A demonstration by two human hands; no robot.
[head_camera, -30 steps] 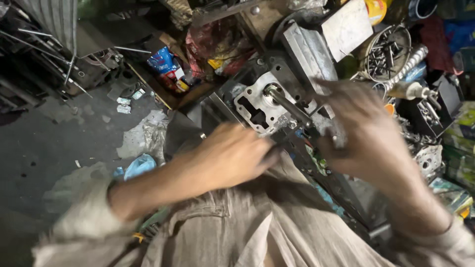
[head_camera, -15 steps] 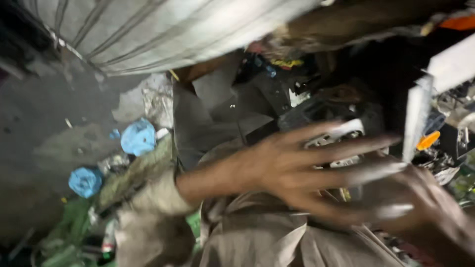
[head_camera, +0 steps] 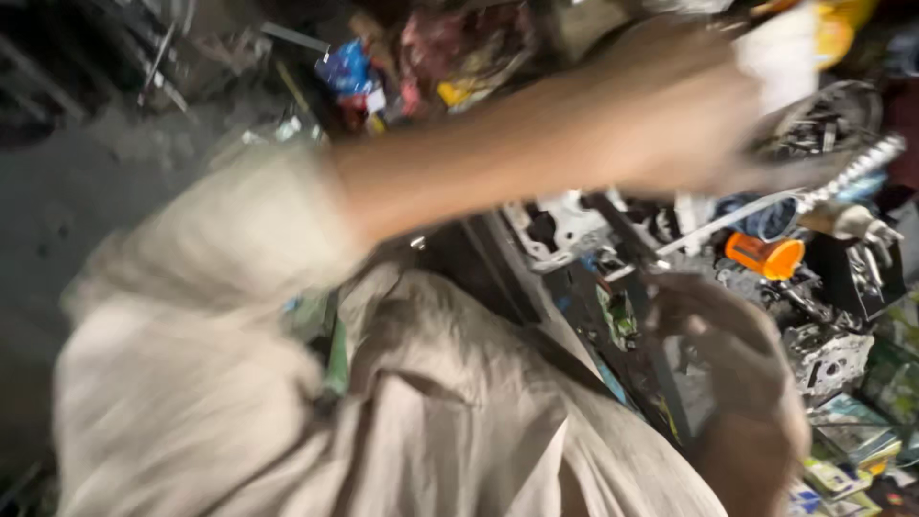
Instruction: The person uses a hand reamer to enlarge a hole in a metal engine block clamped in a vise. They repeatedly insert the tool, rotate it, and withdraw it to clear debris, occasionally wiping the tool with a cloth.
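Observation:
My left hand [head_camera: 704,110] is stretched far across to the upper right and is badly blurred, close to a white sheet-like thing [head_camera: 780,53]; its fingers cannot be made out. My right hand [head_camera: 732,359] is low on the right, curled around a long dark metal tool [head_camera: 620,230]. The tool's tip points up-left at a silver engine casting [head_camera: 555,215]. My beige sleeve and garment [head_camera: 402,421] fill the lower left.
An orange plastic cap [head_camera: 763,256] lies right of the casting, with a coiled metal spring rod [head_camera: 855,170] above it. Dark metal parts [head_camera: 833,354] crowd the right edge. Colourful wrappers [head_camera: 450,53] sit at the top, grey floor [head_camera: 86,182] at the left.
My left arm has swung from the casting up to the far upper right. The view has shifted and blurred. My right hand has dropped lower, still on the dark tool.

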